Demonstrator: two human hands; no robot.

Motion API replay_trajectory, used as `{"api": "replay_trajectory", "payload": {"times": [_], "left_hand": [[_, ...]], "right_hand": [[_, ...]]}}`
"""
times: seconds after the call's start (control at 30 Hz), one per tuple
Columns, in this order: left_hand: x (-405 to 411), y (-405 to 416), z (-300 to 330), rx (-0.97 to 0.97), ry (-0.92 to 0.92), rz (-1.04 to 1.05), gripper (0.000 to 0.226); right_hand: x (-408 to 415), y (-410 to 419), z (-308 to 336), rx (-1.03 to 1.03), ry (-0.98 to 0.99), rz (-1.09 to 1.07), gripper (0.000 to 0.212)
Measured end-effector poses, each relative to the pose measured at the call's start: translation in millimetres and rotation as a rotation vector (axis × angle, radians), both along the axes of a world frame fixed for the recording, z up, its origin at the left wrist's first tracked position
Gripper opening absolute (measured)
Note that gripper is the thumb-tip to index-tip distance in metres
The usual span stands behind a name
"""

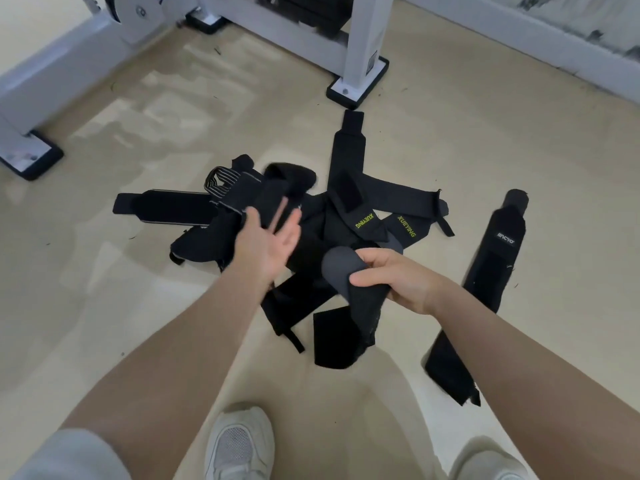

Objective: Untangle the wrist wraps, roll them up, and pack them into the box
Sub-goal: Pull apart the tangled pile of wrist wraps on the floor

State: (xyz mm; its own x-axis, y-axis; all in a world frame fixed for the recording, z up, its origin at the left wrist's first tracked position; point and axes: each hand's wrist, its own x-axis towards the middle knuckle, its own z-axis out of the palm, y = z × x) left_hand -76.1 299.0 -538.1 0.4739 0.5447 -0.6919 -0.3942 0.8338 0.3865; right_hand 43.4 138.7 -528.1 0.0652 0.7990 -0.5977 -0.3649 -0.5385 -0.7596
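Note:
A tangled pile of black wrist wraps lies on the beige floor, some with yellow-green lettering. My right hand grips the grey-faced end of one black wrap, lifted off the pile, its tail hanging down. My left hand hovers palm-up over the left part of the pile with fingers straight, holding nothing. A separate long black wrap lies stretched out to the right of the pile. A striped wrap sits on the pile's left side. No box is in view.
White frame legs of a gym machine with black feet stand behind the pile, another foot at the far left. My white shoes are at the bottom edge. Bare floor surrounds the pile.

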Motion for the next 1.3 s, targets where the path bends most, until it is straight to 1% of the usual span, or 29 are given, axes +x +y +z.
{"api": "replay_trajectory", "payload": {"times": [0.03, 0.07, 0.1, 0.13, 0.17, 0.23, 0.27, 0.33, 0.37, 0.43, 0.5, 0.53, 0.57, 0.6, 0.63, 0.67, 0.7, 0.73, 0.8, 0.87, 0.93, 1.07, 1.13, 1.2, 1.23, 1.27, 1.3], "left_hand": [[-3, 12, 3, 0.026, -0.045, 0.050, 0.042], [-6, 18, 3, 0.056, -0.068, 0.035, 0.047], [-7, 18, 1, 0.081, -0.049, -0.045, 0.054], [-7, 12, 0, 0.102, -0.008, -0.181, 0.061], [-4, -1, -1, 0.135, 0.040, -0.361, 0.065], [0, -33, -2, 0.210, 0.120, -0.728, 0.071], [2, -48, -4, 0.237, 0.140, -0.861, 0.071], [6, -69, -2, 0.274, 0.158, -1.025, 0.064], [7, -74, 1, 0.255, 0.152, -1.074, 0.059], [8, -76, 8, 0.222, 0.136, -1.148, 0.050], [13, -71, 11, 0.232, 0.152, -1.152, 0.035], [15, -68, 11, 0.264, 0.192, -1.141, 0.028], [16, -66, 8, 0.345, 0.272, -1.163, 0.022], [16, -63, 5, 0.442, 0.364, -1.204, 0.021], [16, -60, 1, 0.519, 0.447, -1.274, 0.028], [15, -58, -2, 0.556, 0.513, -1.351, 0.035], [14, -57, -6, 0.577, 0.553, -1.430, 0.036], [13, -57, -10, 0.599, 0.581, -1.491, 0.032], [11, -55, -18, 0.711, 0.638, -1.593, 0.025], [10, -49, -27, 0.845, 0.723, -1.646, 0.019], [11, -40, -35, 0.916, 0.786, -1.652, 0.019], [22, -25, -48, 0.963, 0.808, -1.616, 0.028], [35, -21, -52, 1.037, 0.830, -1.512, 0.034], [49, -18, -57, 1.080, 0.854, -1.395, 0.032], [56, -17, -60, 1.120, 0.866, -1.371, 0.029], [63, -16, -63, 1.187, 0.876, -1.384, 0.028], [69, -15, -66, 1.283, 0.881, -1.446, 0.028]], "right_hand": [[3, -4, 0, 0.011, -0.003, -0.057, 0.018], [6, -8, -1, 0.015, 0.009, -0.147, 0.014], [8, -11, -1, 0.010, 0.039, -0.244, 0.010], [11, -13, -3, -0.005, 0.070, -0.328, 0.013], [14, -14, -4, -0.020, 0.104, -0.388, 0.019], [16, -13, -3, -0.035, 0.171, -0.460, 0.029], [17, -12, -2, -0.023, 0.193, -0.487, 0.033], [20, -9, 0, -0.003, 0.205, -0.561, 0.034], [22, -8, 1, -0.001, 0.202, -0.611, 0.032], [27, -9, 1, -0.016, 0.178, -0.729, 0.027], [33, -15, -4, -0.024, 0.105, -0.787, 0.018], [35, -19, -6, -0.022, 0.048, -0.771, 0.016], [36, -24, -10, -0.031, -0.028, -0.728, 0.016], [36, -28, -14, -0.055, -0.116, -0.660, 0.016], [36, -32, -18, -0.094, -0.203, -0.584, 0.016], [36, -34, -22, -0.144, -0.277, -0.518, 0.015], [36, -36, -27, -0.196, -0.329, -0.464, 0.013], [37, -37, -34, -0.263, -0.367, -0.416, 0.013], [38, -38, -47, -0.416, -0.401, -0.317, 0.031], [36, -38, -60, -0.510, -0.402, -0.247, 0.049], [35, -38, -70, -0.540, -0.430, -0.221, 0.055], [40, -28, -87, -0.511, -0.410, -0.255, 0.049], [44, -18, -93, -0.502, -0.392, -0.315, 0.047], [48, -9, -102, -0.521, -0.414, -0.366, 0.046], [50, -5, -107, -0.540, -0.494, -0.356, 0.044], [51, -1, -109, -0.567, -0.632, -0.323, 0.040], [52, 2, -112, -0.590, -0.804, -0.282, 0.037]]}}
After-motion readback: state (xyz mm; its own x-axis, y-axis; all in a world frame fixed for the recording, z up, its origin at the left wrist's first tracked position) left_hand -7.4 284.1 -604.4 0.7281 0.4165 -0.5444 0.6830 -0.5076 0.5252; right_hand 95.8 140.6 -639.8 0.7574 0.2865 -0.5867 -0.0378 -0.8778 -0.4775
